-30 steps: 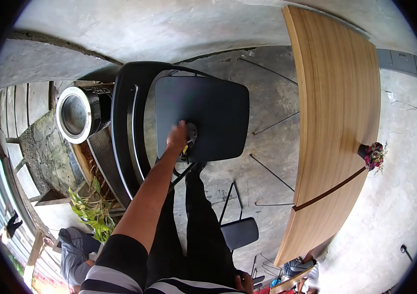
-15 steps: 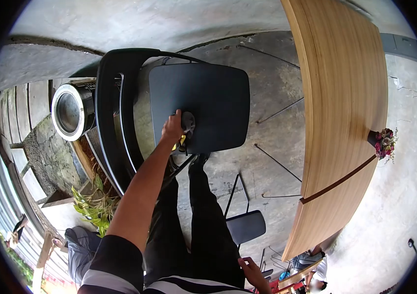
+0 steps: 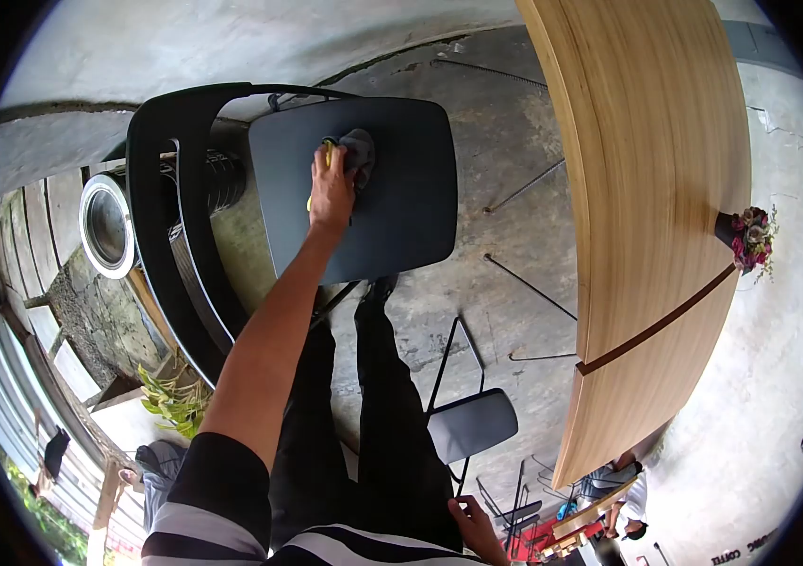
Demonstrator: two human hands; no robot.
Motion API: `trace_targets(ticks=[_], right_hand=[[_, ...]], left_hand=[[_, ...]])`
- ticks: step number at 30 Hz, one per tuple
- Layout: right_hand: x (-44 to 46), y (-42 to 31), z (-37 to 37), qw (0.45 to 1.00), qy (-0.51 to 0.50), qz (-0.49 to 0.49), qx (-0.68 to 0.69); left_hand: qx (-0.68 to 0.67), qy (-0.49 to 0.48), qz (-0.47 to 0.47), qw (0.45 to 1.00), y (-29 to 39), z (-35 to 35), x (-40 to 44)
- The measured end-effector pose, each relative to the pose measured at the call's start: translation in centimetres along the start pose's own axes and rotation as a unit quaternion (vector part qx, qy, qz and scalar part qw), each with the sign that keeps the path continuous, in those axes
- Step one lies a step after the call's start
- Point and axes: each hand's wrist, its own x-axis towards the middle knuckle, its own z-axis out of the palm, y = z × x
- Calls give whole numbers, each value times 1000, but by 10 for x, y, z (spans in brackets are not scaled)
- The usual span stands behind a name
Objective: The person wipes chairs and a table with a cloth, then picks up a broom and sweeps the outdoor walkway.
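My left hand (image 3: 332, 193) is closed on a grey cloth (image 3: 358, 158) with yellow parts, pressed against the dark seat (image 3: 392, 208) of a black chair. The cloth lies near the seat's upper middle, bunched beyond my fingertips. The chair's curved backrest (image 3: 151, 189) rises on the left side. Low in the view, my right hand (image 3: 477, 530) hangs beside my dark trousers, fingers slightly bent and apart, with nothing visible in it.
A long wooden table (image 3: 656, 217) stands to the right, bearing a flower pot (image 3: 748, 236). A smaller-looking black chair (image 3: 473, 421) is near my legs. Left of the backrest is a round metal-rimmed drum (image 3: 107, 226); a leafy plant (image 3: 175, 401) grows below. People sit at the bottom right.
My left hand has slid the cloth upward across the seat, away from its near edge. The whole view has shifted slightly; the right hand remains low at my side.
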Motion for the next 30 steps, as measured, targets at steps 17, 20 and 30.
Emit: trace_targets(ticks=[17, 20, 30], right_hand=[[30, 77, 45, 996, 40, -74, 32], [25, 56, 35, 997, 37, -51, 37], [48, 16, 12, 993, -5, 13, -115]], left_hand=[[169, -30, 257, 951, -1, 69, 73], [114, 67, 172, 976, -50, 11, 79], [79, 123, -96, 984, -78, -12, -60]])
